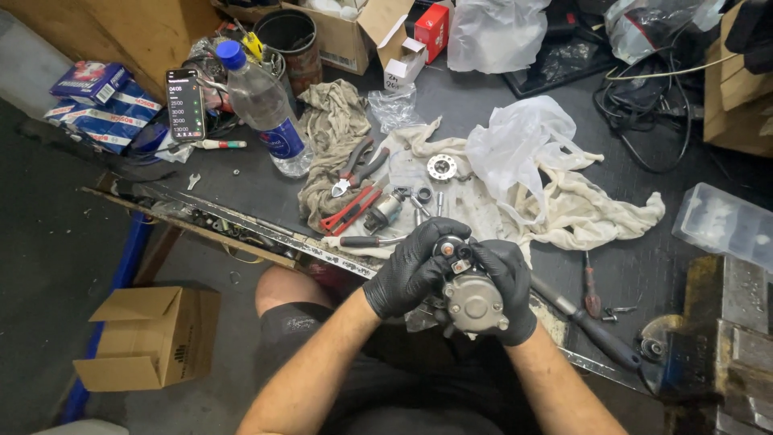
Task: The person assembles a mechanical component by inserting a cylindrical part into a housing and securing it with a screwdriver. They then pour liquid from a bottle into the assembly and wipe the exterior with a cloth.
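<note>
Hands in black nitrile gloves, lower centre of the frame, clasping a small grey cast-metal motor unit point(471, 300) between them, just in front of the near edge of the dark cluttered table point(483, 105). The unit's long axis runs roughly up and down the frame, its copper-coloured terminal end toward the table and its rounded housing toward the person's lap. The left hand point(409, 270) is closed over the upper left side, fingers curled across the terminal end; the right hand point(509, 282) is closed around the right flank and underside, cradling the housing. Both hands touch the unit, neither clearly nearer. Just above the hands on the table lie a dirty cream cloth point(580, 211), red-handled pliers point(350, 211), a small silver cylindrical part point(385, 211) and a round perforated metal disc point(441, 167); a clear plastic water bottle with blue cap point(259, 101) stands at upper left.
</note>
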